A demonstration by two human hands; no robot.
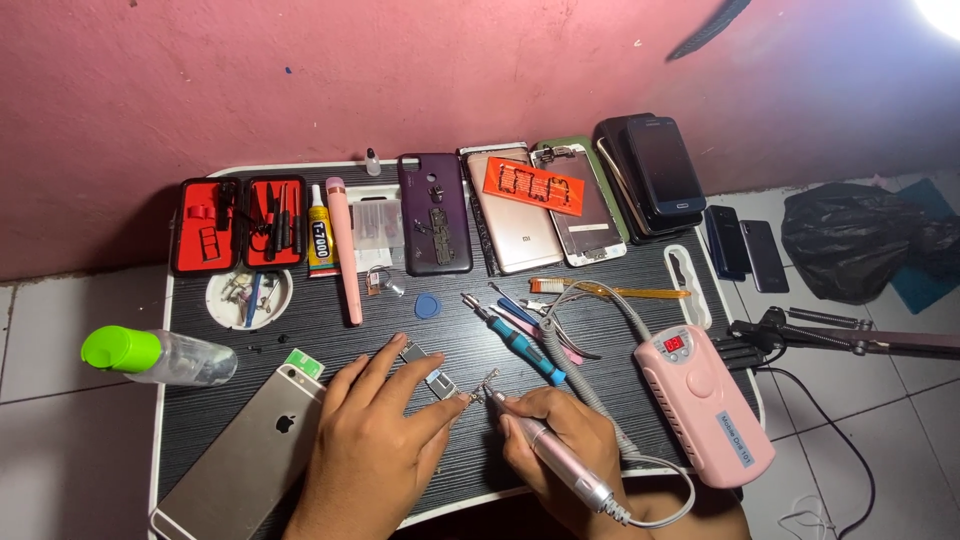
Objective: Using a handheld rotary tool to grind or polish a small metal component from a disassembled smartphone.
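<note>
Nearest the camera, the left hand (375, 440) lies flat on the tabletop (190, 410), fingers extended, with thumb and forefinger pinched on a small metal part (478, 392) near the middle of the front edge. The right hand (560, 440) is clenched pen-fashion around a pink rotary handpiece (550, 455), whose bit meets the same small part. The part is too small for its kind to be judged.

Step in hand, as judged: fine grinding or cleaning of the pinched part. Light pressure and a shallow bit angle would serve best; the left fingertips sit very close to the bit, so the part is better held by its far end. The heel of the right hand should be rested on the tabletop for steadiness.

Surroundings: a second small metal piece (428, 365) lies just beyond the left fingers. A silver phone (250, 450), back up, lies beside the left wrist. The pink control box (705, 405) sits to the right, its cable looping under the right wrist, where it could snag. A blue-handled screwdriver (520, 340) lies just behind the work, with tweezers beside it. Further back: a red tool case (238, 225), a glue tube (320, 232), a dish of screws (248, 297), several phone backs and a stack of phones (655, 170). A green-capped bottle (160, 355) lies at the left edge.
</note>
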